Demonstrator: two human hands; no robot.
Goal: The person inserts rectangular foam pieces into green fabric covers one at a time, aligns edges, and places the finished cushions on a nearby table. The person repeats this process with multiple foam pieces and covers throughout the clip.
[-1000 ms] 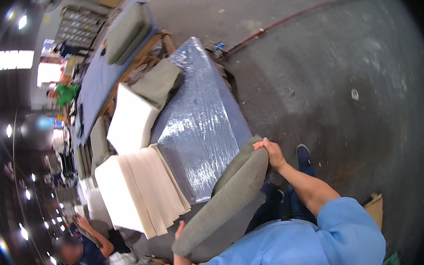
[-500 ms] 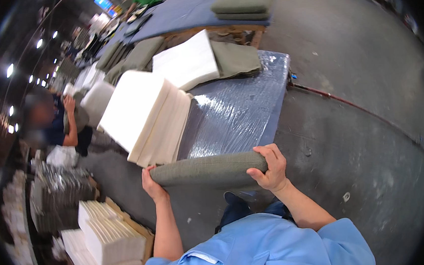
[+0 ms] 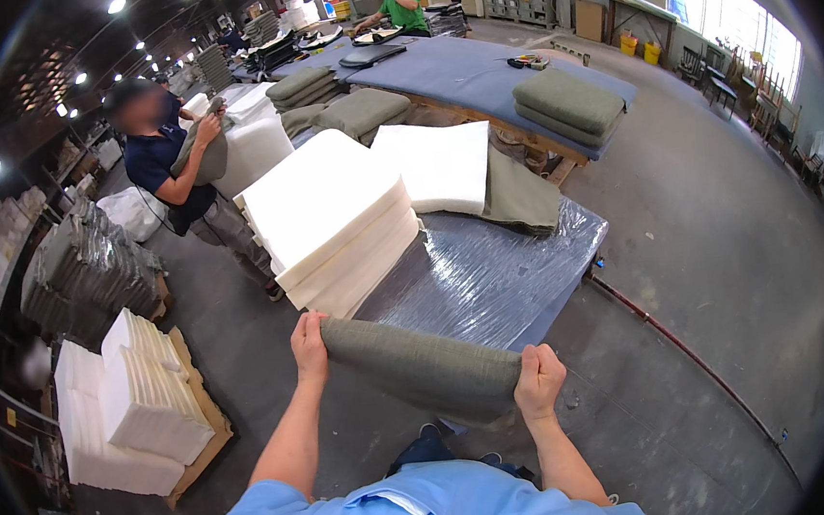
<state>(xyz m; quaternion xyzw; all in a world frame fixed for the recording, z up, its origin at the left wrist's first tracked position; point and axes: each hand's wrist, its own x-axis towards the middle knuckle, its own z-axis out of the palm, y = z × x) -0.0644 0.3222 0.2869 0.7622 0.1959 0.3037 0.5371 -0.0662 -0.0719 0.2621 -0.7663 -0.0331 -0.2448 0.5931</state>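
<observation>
An olive-green fabric cushion (image 3: 420, 365) is stretched between my hands in front of my body, over the near edge of the plastic-wrapped table (image 3: 476, 277). My left hand (image 3: 311, 349) is closed on its left end, and my right hand (image 3: 539, 379) grips its right end. The cushion slopes down a little toward the right, and its underside is hidden. Just beyond my left hand stands a stack of white foam pads (image 3: 331, 211). Farther back, a single white foam pad (image 3: 439, 166) lies partly over an olive-green cover (image 3: 520, 191).
A person (image 3: 157, 156) stands at left holding green fabric. Folded green cushions (image 3: 569, 105) lie on the long blue table (image 3: 475, 69), with a person in green (image 3: 404, 8) behind it. More foam stacks (image 3: 144, 414) stand at lower left. A hose (image 3: 675, 343) crosses the floor at right.
The view has lifted and turned, showing more of the room. The cushion now tilts down to the right instead of lying nearly level. Both hands keep hold, with the right fingers more closed.
</observation>
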